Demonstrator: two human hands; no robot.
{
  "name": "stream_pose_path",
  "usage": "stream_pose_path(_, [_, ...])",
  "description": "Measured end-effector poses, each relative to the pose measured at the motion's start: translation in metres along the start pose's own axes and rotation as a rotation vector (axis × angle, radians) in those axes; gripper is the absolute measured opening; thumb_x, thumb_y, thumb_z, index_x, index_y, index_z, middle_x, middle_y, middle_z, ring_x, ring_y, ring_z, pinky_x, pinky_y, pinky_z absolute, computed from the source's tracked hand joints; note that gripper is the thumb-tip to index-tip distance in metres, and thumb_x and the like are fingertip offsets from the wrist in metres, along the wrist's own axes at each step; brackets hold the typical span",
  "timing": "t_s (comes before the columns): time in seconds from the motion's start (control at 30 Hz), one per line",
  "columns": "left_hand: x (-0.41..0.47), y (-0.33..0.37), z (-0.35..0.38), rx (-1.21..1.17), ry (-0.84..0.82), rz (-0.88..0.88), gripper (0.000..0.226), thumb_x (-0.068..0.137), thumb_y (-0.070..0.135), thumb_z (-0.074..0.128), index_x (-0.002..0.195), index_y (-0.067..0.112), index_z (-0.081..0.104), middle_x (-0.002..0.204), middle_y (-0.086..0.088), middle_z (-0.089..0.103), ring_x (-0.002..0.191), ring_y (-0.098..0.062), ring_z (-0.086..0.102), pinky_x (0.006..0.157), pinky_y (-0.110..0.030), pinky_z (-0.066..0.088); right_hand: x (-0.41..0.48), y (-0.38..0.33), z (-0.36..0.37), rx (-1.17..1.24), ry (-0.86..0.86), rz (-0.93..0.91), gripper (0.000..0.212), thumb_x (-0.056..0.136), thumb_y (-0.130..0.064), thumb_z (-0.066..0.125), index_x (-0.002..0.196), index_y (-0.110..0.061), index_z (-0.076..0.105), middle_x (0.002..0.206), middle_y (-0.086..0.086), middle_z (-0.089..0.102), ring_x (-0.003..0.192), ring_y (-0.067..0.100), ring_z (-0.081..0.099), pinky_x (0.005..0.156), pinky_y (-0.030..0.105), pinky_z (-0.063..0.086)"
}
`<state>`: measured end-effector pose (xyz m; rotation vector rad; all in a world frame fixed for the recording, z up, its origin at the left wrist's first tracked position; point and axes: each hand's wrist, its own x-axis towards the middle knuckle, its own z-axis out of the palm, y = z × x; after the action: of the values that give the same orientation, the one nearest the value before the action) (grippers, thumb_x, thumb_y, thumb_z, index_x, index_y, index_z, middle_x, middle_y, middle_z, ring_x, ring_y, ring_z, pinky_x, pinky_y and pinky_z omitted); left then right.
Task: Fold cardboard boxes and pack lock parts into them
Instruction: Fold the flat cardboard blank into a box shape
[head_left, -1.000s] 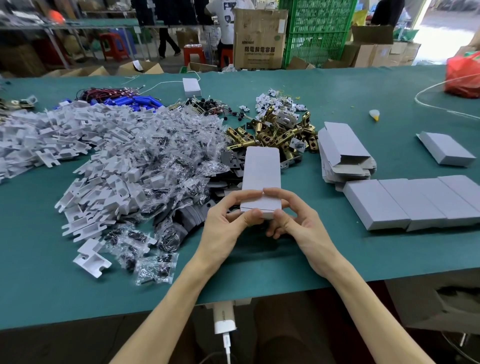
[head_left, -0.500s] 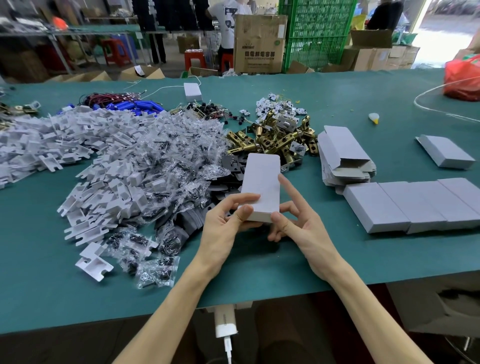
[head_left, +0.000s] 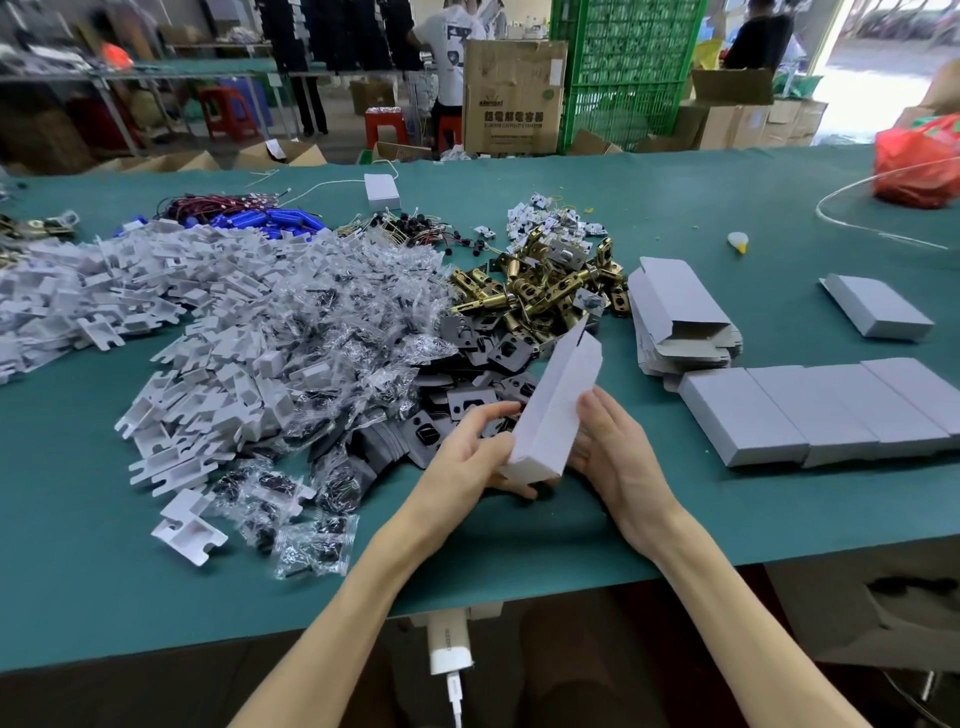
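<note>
A: Bench (head_left: 675, 519) cover: plain teal-green. Held box (head_left: 558, 405): pale grey-white, unprinted.
B: Noted. The piles?
A: Latches (head_left: 540, 291) brass-gold. Plates (head_left: 467, 400) dark grey. Inserts (head_left: 197, 395) white. Bags (head_left: 311, 332) clear, black contents. Cylinders (head_left: 275, 218) bright blue.
B: Far side?
A: Crate (head_left: 623, 67) green lattice. Sack (head_left: 919, 161) red. Carton (head_left: 511, 98) brown, black print.

Bare table (head_left: 649, 519) lies open to me along the near edge and far right past the flat box stack (head_left: 675, 306), but the row of folded boxes (head_left: 810, 410) blocks my right, and bagged parts (head_left: 332, 332), white plastic pieces (head_left: 171, 291) and brass latches (head_left: 540, 291) crowd front and left.
</note>
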<state>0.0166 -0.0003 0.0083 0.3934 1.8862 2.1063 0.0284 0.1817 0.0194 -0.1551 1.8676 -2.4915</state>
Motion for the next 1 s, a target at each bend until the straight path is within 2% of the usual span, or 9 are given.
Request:
stream_pose_path(0.1, [0.001, 0.002, 0.004, 0.093, 0.023, 0.021, 0.055, 0.095, 0.048, 0.062, 0.137, 0.012, 0.057, 0.123, -0.021, 0.072, 0.111, -0.045, 0.070, 0.091, -0.047, 0.060, 0.000, 0.002, -0.001, -0.011, 0.054, -0.027, 0.063, 0.092, -0.038, 0.064, 0.148, -0.015, 0.048, 0.134, 0.017, 0.064, 0.123, 0.035, 0.063, 0.095, 0.044, 0.057])
stream_pose_path(0.17, [-0.001, 0.005, 0.005, 0.134, -0.010, 0.031, 0.085, 0.082, 0.074, 0.068, 0.140, 0.012, 0.057, 0.129, -0.012, 0.071, 0.119, -0.033, 0.069, 0.098, -0.038, 0.058, 0.001, 0.002, -0.001, -0.033, 0.058, -0.070, 0.073, 0.088, -0.040, 0.072, 0.153, -0.020, 0.044, 0.134, 0.012, 0.064, 0.123, 0.030, 0.064, 0.092, 0.042, 0.057])
stream_pose_path(0.23, [-0.003, 0.008, 0.003, 0.144, -0.052, 0.031, 0.104, 0.071, 0.082, 0.072, 0.146, 0.013, 0.052, 0.139, -0.005, 0.067, 0.127, -0.023, 0.065, 0.107, -0.035, 0.052, 0.001, 0.003, -0.001, -0.114, 0.033, -0.113, 0.081, 0.084, -0.045, 0.075, 0.155, -0.030, 0.040, 0.138, 0.004, 0.063, 0.123, 0.027, 0.065, 0.097, 0.044, 0.056])
stream_pose_path(0.4, [-0.003, 0.007, 0.000, 0.114, -0.043, 0.065, 0.081, 0.076, 0.038, 0.083, 0.146, 0.016, 0.050, 0.141, -0.002, 0.064, 0.131, -0.018, 0.061, 0.107, -0.033, 0.050, 0.001, 0.004, -0.004, -0.263, -0.116, -0.150, 0.087, 0.084, -0.056, 0.076, 0.157, -0.047, 0.029, 0.146, -0.008, 0.058, 0.134, 0.017, 0.056, 0.113, 0.042, 0.046])
stream_pose_path(0.5, [-0.003, 0.007, -0.002, 0.069, -0.027, 0.092, 0.080, 0.075, 0.031, 0.086, 0.144, 0.016, 0.048, 0.141, -0.005, 0.062, 0.131, -0.022, 0.060, 0.103, -0.034, 0.051, 0.000, 0.002, -0.005, -0.238, -0.137, -0.135, 0.093, 0.081, -0.060, 0.077, 0.158, -0.047, 0.025, 0.145, -0.002, 0.060, 0.138, 0.020, 0.053, 0.113, 0.038, 0.045])
stream_pose_path(0.63, [-0.003, 0.003, -0.004, 0.037, -0.015, 0.110, 0.082, 0.074, 0.022, 0.088, 0.141, 0.016, 0.042, 0.138, -0.011, 0.061, 0.131, -0.030, 0.059, 0.104, -0.045, 0.054, -0.002, 0.003, -0.003, -0.281, -0.177, -0.122, 0.081, 0.080, -0.063, 0.076, 0.148, -0.025, 0.053, 0.147, -0.003, 0.058, 0.139, 0.017, 0.050, 0.105, 0.033, 0.046])
stream_pose_path(0.83, [-0.003, 0.003, -0.002, 0.103, 0.005, 0.142, 0.061, 0.076, 0.019, 0.088, 0.127, 0.030, 0.058, 0.127, -0.002, 0.071, 0.120, -0.021, 0.068, 0.095, -0.036, 0.057, -0.002, 0.002, -0.004, -0.337, -0.240, -0.159, 0.061, 0.084, -0.035, 0.078, 0.142, -0.028, 0.060, 0.149, -0.005, 0.053, 0.139, 0.019, 0.048, 0.106, 0.043, 0.051])
stream_pose_path(0.9, [-0.002, 0.002, -0.005, 0.088, 0.023, 0.143, 0.061, 0.074, 0.019, 0.091, 0.126, 0.026, 0.060, 0.129, -0.006, 0.070, 0.123, -0.026, 0.066, 0.099, -0.041, 0.057, -0.002, 0.003, -0.003, -0.337, -0.228, -0.166, 0.056, 0.087, -0.040, 0.072, 0.140, -0.027, 0.061, 0.145, -0.003, 0.057, 0.135, 0.019, 0.052, 0.102, 0.038, 0.054])
stream_pose_path(1.0, [-0.001, 0.002, -0.011, 0.024, 0.019, 0.110, 0.070, 0.073, 0.012, 0.090, 0.135, 0.017, 0.055, 0.135, -0.006, 0.068, 0.129, -0.027, 0.062, 0.100, -0.036, 0.055, 0.001, 0.008, -0.003, -0.239, -0.091, -0.130, 0.046, 0.095, -0.041, 0.064, 0.136, -0.021, 0.063, 0.132, 0.003, 0.068, 0.123, 0.024, 0.063, 0.096, 0.040, 0.057])
